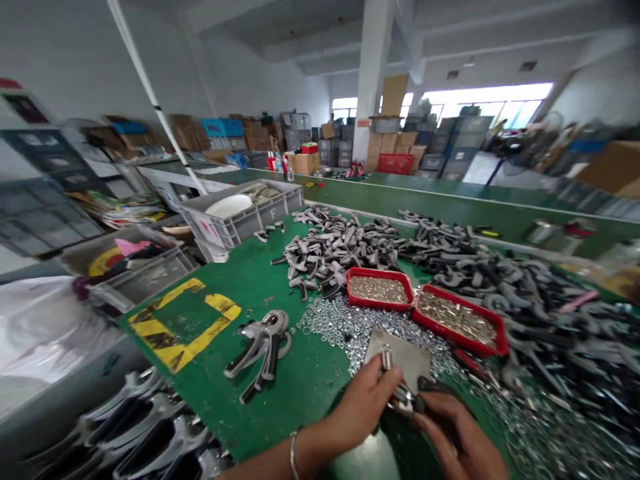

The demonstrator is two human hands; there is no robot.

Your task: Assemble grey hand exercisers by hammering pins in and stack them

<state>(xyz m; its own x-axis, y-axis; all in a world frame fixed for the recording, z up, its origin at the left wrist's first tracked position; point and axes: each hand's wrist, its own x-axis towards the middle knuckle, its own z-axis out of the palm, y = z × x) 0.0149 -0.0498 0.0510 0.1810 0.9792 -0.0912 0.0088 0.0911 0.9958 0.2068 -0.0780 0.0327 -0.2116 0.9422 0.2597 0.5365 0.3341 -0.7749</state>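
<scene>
My left hand [367,407] is closed, with a small silver coil spring [386,357] sticking up from between its thumb and fingers. My right hand [457,437] is closed around a dark handle piece [443,388], mostly hidden by the fingers. Shiny metal [403,400] shows where the two hands meet; its exact shape is blurred. Just beyond the hands a flat metal plate [415,360] lies on the green table [310,393]. Left of them rests a grey-and-black spring clamp [265,347] with its handles apart.
Loose metal rings [330,323] spread around two red trays of small metal parts, the left tray [380,306] and the right tray [463,338]. Behind and to the right are heaps of grey-and-black clamp parts [340,243]. A grey crate [240,220] stands at the far left edge.
</scene>
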